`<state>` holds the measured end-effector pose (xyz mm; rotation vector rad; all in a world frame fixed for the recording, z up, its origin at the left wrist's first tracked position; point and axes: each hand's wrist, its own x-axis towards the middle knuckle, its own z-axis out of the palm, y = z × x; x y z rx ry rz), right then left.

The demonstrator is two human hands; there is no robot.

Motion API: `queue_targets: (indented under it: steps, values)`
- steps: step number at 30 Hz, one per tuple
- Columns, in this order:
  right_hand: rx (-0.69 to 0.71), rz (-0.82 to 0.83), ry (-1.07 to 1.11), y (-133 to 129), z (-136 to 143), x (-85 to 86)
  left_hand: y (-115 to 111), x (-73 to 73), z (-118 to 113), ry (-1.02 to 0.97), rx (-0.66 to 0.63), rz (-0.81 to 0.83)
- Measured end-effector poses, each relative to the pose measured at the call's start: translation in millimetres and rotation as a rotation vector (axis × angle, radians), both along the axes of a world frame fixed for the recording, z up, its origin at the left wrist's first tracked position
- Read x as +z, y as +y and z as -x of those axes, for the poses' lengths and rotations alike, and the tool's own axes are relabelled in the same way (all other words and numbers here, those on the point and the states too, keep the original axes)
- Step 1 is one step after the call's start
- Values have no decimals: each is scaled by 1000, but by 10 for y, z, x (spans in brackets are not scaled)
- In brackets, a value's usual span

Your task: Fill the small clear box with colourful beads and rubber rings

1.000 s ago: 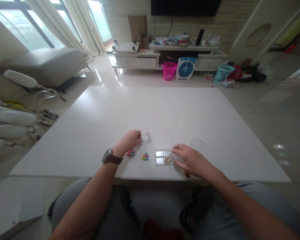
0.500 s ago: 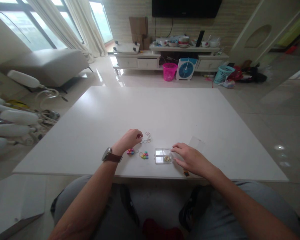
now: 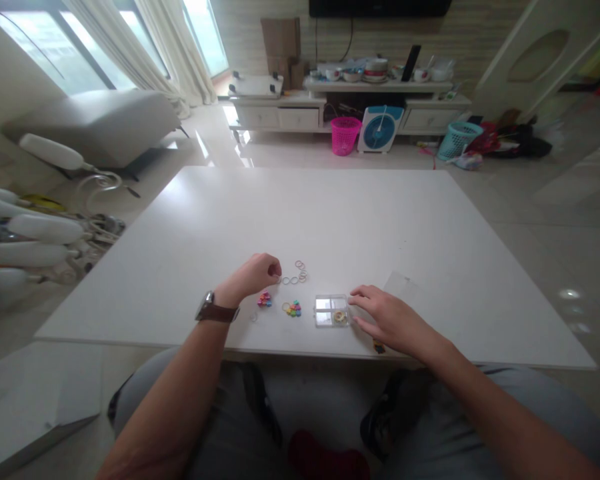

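My left hand (image 3: 261, 273) is closed, fingers pinched at the left end of a row of thin rings (image 3: 294, 281) on the white table (image 3: 310, 213). A pale ring at its fingertips is mostly hidden. Below that hand lie a pink, red and blue cluster of small clips (image 3: 265, 300) and a faint clear ring (image 3: 253, 317). A second, multicoloured cluster of small pieces (image 3: 295, 309) sits to the right with a ring beside it. My right hand (image 3: 387, 320) rests open, fingers apart, at the right edge of a clear divided box (image 3: 324, 317). Gold-coloured rings (image 3: 340, 317) fill its lower right compartment.
A clear flat lid or sheet (image 3: 401, 285) lies beyond my right hand. Partly under that hand is a small dark and orange item (image 3: 379, 347). The table's front edge runs just above my knees. Past the table stand a pink basket (image 3: 345, 137) and a blue fan (image 3: 380, 130).
My left hand has shifted slightly left along the row, and more rings show beside its fingertips. My right hand stays beside the box. The whole view has moved a little.
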<state>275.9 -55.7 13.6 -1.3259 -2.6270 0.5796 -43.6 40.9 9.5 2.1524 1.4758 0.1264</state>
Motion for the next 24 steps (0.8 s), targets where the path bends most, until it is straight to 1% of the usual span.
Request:
queue_targets:
  steps: [2, 7, 13, 18, 24]
  values:
    - [1, 1, -6, 1, -2, -10, 22, -22, 34, 3, 11, -14]
    - [3, -3, -12, -3, -4, -10, 31, -55, 56, -13, -8, -8]
    - [6, 1, -30, -24, -3, 1, 35, -65, 31, 7, 76, -4]
    - [8, 12, -41, -22, 0, 2, 58, -108, 49, 34, 76, 19]
    - [6, 26, -25, -12, -1, 9, 69, -148, 48, 89, 109, 11]
